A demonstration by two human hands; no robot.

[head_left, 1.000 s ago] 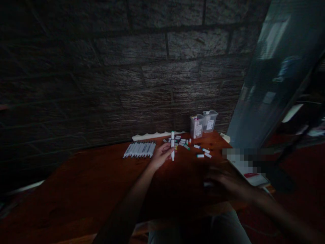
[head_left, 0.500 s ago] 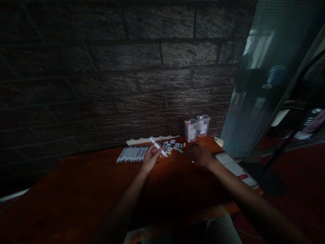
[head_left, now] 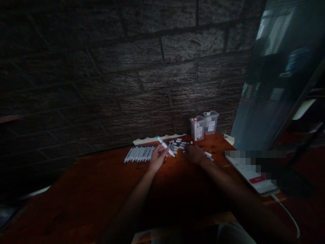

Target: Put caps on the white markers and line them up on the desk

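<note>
A white marker with a green upper end (head_left: 161, 142) is pinched in my left hand (head_left: 157, 161), slanting down to the right. Beside that hand, to the left, several white markers (head_left: 139, 154) lie side by side in a row. Small marker caps (head_left: 175, 146) in various colours are scattered between my hands. My right hand (head_left: 196, 154) reaches in at the right edge of these caps, its fingers bent down. Shadow hides its fingertips, so whether they hold a cap is unclear. White caps (head_left: 208, 155) lie just right of that hand.
Two clear plastic bins (head_left: 197, 128) stand at the back of the wooden table (head_left: 101, 183), the nearer one with markers inside. A tablet-like device (head_left: 254, 176) with a white cable (head_left: 289, 217) lies at the right edge. A stone-block wall (head_left: 142, 84) rises behind.
My right hand has moved left to the scattered caps, uncovering the white caps to its right. My left hand keeps the marker at the same slant. The view has shifted slightly.
</note>
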